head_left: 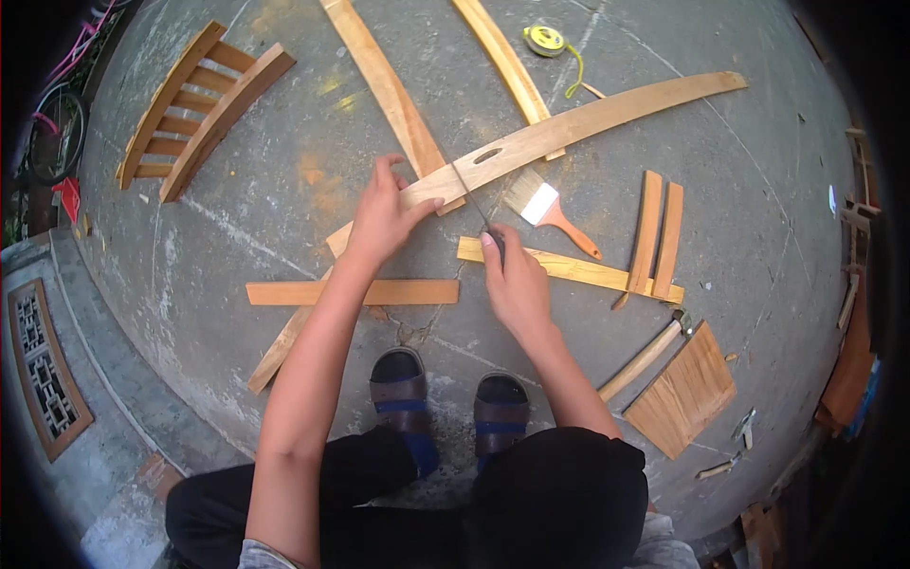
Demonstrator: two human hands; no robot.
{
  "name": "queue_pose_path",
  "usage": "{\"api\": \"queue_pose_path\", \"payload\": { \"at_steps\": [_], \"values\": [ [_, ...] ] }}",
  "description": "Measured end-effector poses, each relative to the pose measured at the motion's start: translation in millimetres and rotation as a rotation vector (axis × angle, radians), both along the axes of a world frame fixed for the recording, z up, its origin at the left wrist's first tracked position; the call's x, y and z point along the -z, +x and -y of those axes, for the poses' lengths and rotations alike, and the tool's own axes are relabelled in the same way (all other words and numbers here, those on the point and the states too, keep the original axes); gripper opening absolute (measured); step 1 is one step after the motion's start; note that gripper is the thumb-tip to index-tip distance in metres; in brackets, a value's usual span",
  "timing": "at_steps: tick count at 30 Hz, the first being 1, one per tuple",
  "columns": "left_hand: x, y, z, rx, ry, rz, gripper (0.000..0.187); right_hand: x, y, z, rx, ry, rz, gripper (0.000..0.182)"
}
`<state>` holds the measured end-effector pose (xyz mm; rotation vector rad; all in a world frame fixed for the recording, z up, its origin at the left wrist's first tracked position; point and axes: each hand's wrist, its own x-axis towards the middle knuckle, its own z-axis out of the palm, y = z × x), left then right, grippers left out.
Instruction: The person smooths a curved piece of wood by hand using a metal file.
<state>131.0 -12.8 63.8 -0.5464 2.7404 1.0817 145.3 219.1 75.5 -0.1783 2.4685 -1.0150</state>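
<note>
A long pale wooden plank [588, 125] with an oval slot lies slantwise across other boards on the ground. My left hand [384, 213] grips it near its lower left end, thumb on the top face and fingers over the far edge. In my right hand [517, 280] is the dark handle of a thin-bladed tool [471, 196], seen almost edge-on. Its blade crosses the plank between my left hand and the slot; whether it is a saw or a knife I cannot tell. A paintbrush [550, 211] with an orange handle lies right of the blade.
A slatted wooden frame [202, 112] stands at the upper left. A yellow tape measure [545, 40] lies beyond the plank. Near my right forearm are a hammer [645, 356], a square wooden board [684, 391] and two short strips [646, 232]. Another board [353, 292] lies before my sandals.
</note>
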Motion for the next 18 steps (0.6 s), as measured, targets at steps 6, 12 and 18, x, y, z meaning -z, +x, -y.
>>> {"api": "queue_pose_path", "payload": {
  "at_steps": [6,12,18],
  "values": [
    [-0.4,-0.2,-5.7,0.112,-0.111,-0.144,0.071,2.1,-6.4,-5.5,0.040,-0.083,0.118,0.049],
    [-13.8,6.5,-14.4,0.220,-0.200,-0.098,0.041,-6.7,6.4,-9.9,0.036,-0.122,0.158,0.049],
    [-18.5,4.3,-23.2,0.298,-0.297,-0.085,0.033,6.3,28.9,-17.5,0.084,-0.282,0.043,0.041]
  ]
}}
